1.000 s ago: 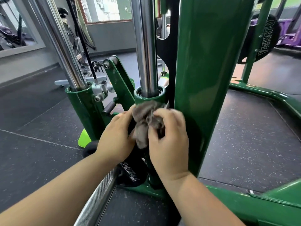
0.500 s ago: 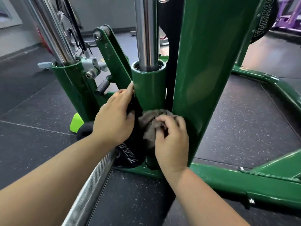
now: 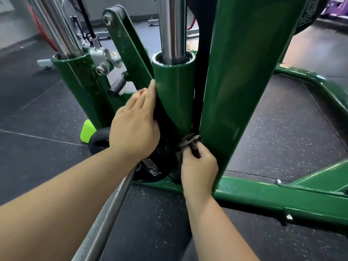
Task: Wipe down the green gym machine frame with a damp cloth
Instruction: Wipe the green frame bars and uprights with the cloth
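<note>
The green machine frame has a wide upright post [image 3: 243, 87] and, left of it, a green sleeve [image 3: 174, 95] holding a chrome rod [image 3: 172, 27]. My right hand [image 3: 198, 166] grips a grey-brown cloth [image 3: 188, 140] and presses it low into the gap between sleeve and post, near the green base rail [image 3: 273, 196]. Most of the cloth is hidden by my fingers. My left hand [image 3: 134, 125] rests with straight fingers on the black weight plate [image 3: 160, 162] beside the sleeve's left edge.
A knurled steel barbell [image 3: 105, 219] runs from the plate toward me at lower left. A second green sleeve [image 3: 75, 87] with chrome rods and a clamp stands at left. A lime-green pad [image 3: 87, 131] lies on the black rubber floor.
My right hand has slid the cloth down the green sleeve from its top rim to its foot. My left hand let go of the cloth and settled on the plate. The view tilted downward.
</note>
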Available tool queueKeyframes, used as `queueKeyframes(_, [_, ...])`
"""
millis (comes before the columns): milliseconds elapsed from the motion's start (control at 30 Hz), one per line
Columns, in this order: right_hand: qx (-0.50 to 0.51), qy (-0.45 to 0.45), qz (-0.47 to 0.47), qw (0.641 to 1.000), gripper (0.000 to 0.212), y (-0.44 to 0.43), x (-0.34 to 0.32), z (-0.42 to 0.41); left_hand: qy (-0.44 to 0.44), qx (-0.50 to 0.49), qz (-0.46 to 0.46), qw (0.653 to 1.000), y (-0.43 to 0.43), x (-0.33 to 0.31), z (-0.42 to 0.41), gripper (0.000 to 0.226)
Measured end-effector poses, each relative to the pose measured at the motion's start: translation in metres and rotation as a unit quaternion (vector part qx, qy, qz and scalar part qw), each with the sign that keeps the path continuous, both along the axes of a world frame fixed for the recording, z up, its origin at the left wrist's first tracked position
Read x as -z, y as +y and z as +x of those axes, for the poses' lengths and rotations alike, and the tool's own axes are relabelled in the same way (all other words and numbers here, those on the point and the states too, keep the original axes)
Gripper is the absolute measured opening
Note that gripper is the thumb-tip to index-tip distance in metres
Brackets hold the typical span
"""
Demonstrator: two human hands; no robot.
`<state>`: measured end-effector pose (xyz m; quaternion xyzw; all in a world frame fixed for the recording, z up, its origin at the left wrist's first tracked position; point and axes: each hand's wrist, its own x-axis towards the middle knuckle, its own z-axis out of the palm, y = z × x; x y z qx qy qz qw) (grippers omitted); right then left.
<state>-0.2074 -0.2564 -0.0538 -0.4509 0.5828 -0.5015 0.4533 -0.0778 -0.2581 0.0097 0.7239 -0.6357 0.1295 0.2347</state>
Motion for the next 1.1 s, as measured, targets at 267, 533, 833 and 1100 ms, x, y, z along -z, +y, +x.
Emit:
queueKeyframes(267, [0.093,0.076,-0.110,0.987,0.042,0.001,0.017,0.032,-0.020,0.003,-0.009,1.000,-0.004,0.003,0.001,0.078])
queueKeyframes(533, [0.098,0.047,-0.183,0.977,0.028,-0.008,-0.063,0.023,-0.028,0.001,-0.031,0.999,-0.008,0.008,0.006,0.072])
queueKeyframes(833, [0.079,0.132,-0.262,0.953,0.047,-0.015,-0.049,0.017,-0.041,0.024,-0.074,0.996,-0.003,0.005,0.005,0.071])
queueKeyframes(1100, [-0.038,0.178,-0.031,0.983,0.060,-0.001,0.073,0.012,0.020,0.046,-0.106,0.993,0.003,0.007,-0.004,0.069])
